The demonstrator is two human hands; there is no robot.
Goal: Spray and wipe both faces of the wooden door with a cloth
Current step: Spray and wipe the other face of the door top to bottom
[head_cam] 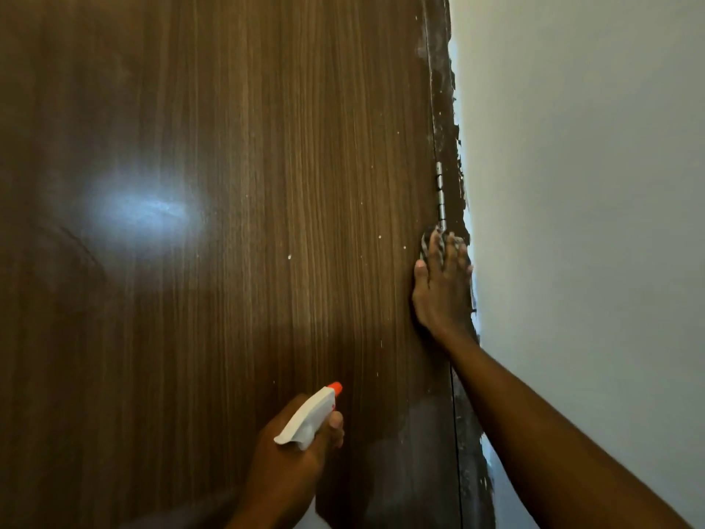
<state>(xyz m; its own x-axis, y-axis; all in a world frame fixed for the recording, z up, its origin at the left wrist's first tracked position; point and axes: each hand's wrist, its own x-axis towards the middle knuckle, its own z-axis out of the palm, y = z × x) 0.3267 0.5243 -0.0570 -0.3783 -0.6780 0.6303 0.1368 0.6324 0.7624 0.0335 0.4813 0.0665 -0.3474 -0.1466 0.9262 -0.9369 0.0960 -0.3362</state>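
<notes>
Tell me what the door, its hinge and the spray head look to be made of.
The door: wood or wood-look laminate, semi-gloss; straight vertical grain and a soft light reflection. The hinge: bare metal, likely steel; silvery knuckles with bright glints. The spray head: moulded plastic, matte white with an orange nozzle tip; smooth and opaque.

The door fills the left and middle of the view, with the door frame running along its right edge and the wall to the right of that. The hinge sits on the seam between door and frame, and just below it the right hand lies flat across the seam with the cloth under its fingers. Lower down and to the left, in front of the door, the left hand holds the spray bottle, nozzle uppermost.
</notes>
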